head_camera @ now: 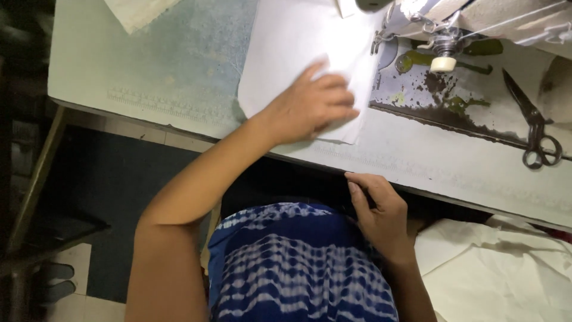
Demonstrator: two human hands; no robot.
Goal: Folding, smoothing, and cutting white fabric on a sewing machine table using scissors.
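White cloth (298, 42) is pressed flat on the sewing table (179, 71) by the open left hand (313, 104), fingers spread, just beside the machine's needle area (444, 50), w/ the right hand (381, 217) loosely curled, holding nothing, at the table edge & scissors (536, 128) lying well apart at right.

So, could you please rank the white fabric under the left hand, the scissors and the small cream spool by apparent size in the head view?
1. White fabric
2. Scissors
3. Cream spool
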